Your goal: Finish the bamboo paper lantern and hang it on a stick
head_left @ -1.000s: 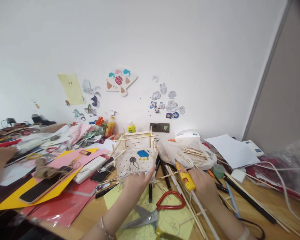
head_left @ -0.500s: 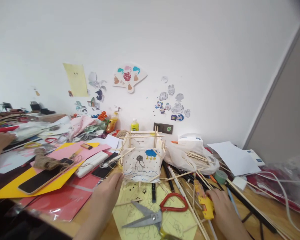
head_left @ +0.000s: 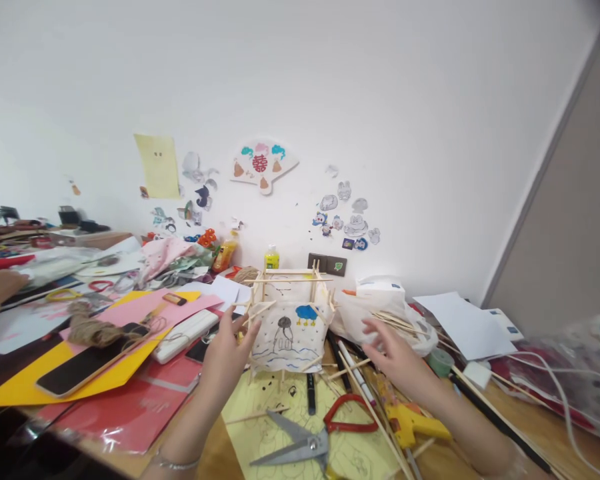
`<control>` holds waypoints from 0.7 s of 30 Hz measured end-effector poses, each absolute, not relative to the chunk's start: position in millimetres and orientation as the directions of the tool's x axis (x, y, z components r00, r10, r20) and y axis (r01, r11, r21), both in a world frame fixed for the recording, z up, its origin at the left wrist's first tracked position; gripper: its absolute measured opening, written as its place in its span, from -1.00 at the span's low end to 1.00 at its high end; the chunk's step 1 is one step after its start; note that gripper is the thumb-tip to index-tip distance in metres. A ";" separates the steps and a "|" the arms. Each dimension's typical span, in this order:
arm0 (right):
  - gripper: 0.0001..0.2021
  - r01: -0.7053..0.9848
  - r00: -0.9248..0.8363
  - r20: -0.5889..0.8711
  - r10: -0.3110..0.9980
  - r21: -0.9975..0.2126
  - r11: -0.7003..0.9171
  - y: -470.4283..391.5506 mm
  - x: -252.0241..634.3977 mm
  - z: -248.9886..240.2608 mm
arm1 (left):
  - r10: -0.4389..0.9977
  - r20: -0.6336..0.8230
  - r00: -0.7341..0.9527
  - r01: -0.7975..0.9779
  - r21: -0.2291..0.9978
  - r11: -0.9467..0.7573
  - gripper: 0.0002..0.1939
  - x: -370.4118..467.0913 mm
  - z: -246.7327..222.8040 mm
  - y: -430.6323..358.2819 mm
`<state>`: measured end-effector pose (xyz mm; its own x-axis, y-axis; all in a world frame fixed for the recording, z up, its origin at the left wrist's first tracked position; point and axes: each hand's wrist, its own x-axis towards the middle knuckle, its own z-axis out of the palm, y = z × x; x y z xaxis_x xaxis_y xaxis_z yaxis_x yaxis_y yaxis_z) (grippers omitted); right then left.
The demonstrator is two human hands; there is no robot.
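Observation:
A small box-shaped frame of thin wooden sticks point(head_left: 293, 281) stands in the middle, its front covered by a white paper panel point(head_left: 267, 340) with a drawn figure, waves and a blue cloud. At its left edge is my left hand point(head_left: 229, 347), fingers apart; I cannot tell whether they touch the sticks. My right hand point(head_left: 390, 353) hovers empty to the right, fingers spread. Below it lies a yellow hot glue gun point(head_left: 411, 425). Scissors point(head_left: 310, 443) with a red handle rest open on a yellow drawn-on sheet point(head_left: 250, 427), near a black marker point(head_left: 311, 393).
A plastic bag point(head_left: 350, 313) with sticks lies right of the frame, beside a green tape roll point(head_left: 441, 361) and white cable. Left are a phone point(head_left: 93, 363), twine point(head_left: 87, 327) and coloured paper point(head_left: 10, 390). Another person's hand point(head_left: 0, 288) reaches in at far left.
My right hand has let go of the glue gun, which now lies on the table, and has moved up and left toward the frame. My left hand has risen and opened beside the frame.

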<state>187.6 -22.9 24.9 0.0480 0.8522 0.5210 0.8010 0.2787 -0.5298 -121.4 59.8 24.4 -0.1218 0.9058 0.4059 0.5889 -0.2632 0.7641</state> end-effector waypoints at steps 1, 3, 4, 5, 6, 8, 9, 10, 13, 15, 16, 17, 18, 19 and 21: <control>-0.62 0.794 0.038 0.500 0.865 -0.540 0.278 -13.7 174.5 36.8 | 0.912 0.390 -0.130 0.562 0.787 -0.256 -0.24 -119.6 24.6 61.5; -0.57 0.782 0.016 0.474 0.880 -0.555 0.284 3.3 151.9 53.9 | 0.922 0.371 -0.115 0.439 0.851 -0.288 -0.24 -116.6 25.5 65.0; -0.60 0.769 0.001 0.461 0.887 -0.567 0.294 10.6 143.0 59.0 | 0.926 0.364 -0.099 0.345 0.885 -0.311 -0.24 -115.2 26.7 66.7; -0.65 0.772 -0.008 0.451 0.893 -0.565 0.292 16.9 136.0 62.0 | 0.931 0.357 -0.078 0.244 0.912 -0.330 -0.25 -114.0 28.4 68.0; -0.69 0.782 -0.005 0.446 0.895 -0.556 0.282 22.1 130.7 63.2 | 0.934 0.354 -0.051 0.150 0.927 -0.343 -0.26 -112.9 30.6 69.1; -0.74 0.816 0.021 0.452 0.892 -0.523 0.246 29.9 125.0 62.6 | 0.934 0.357 0.019 0.012 0.934 -0.357 -0.25 -111.1 35.7 70.6; -0.76 0.832 0.041 0.461 0.886 -0.507 0.225 32.7 124.1 61.9 | 0.929 0.365 0.059 -0.032 0.931 -0.363 -0.24 -110.3 38.2 71.3; -0.78 0.844 0.057 0.472 0.880 -0.494 0.210 35.1 124.2 61.6 | 0.922 0.376 0.097 -0.067 0.926 -0.371 -0.22 -109.6 40.5 72.2; -0.83 0.861 0.075 0.499 0.863 -0.469 0.197 39.3 128.2 66.9 | 0.900 0.406 0.156 -0.109 0.913 -0.393 -0.22 -106.8 45.3 76.7; -0.80 0.867 0.066 0.515 0.854 -0.454 0.207 39.3 131.6 76.1 | 0.885 0.442 0.147 -0.076 0.897 -0.435 -0.27 -103.5 47.1 80.6; -0.79 0.870 0.057 0.522 0.851 -0.444 0.214 38.3 132.8 81.8 | 0.878 0.462 0.128 -0.055 0.887 -0.459 -0.29 -101.3 47.9 82.3; -0.77 0.873 0.045 0.527 0.849 -0.433 0.223 36.7 133.5 87.7 | 0.873 0.477 0.098 -0.038 0.879 -0.476 -0.30 -98.9 48.7 83.8; -0.76 0.877 0.032 0.532 0.846 -0.421 0.231 34.4 133.6 93.5 | 0.872 0.485 0.063 -0.032 0.874 -0.484 -0.31 -96.5 49.5 84.8; -0.76 0.881 0.019 0.537 0.843 -0.408 0.239 31.7 133.0 98.8 | 0.874 0.486 0.020 -0.030 0.874 -0.485 -0.33 -94.2 50.4 85.6; -0.77 0.889 0.002 0.546 0.838 -0.384 0.248 25.6 130.5 106.8 | 0.865 0.496 -0.069 -0.016 0.867 -0.499 -0.37 -91.2 52.1 86.2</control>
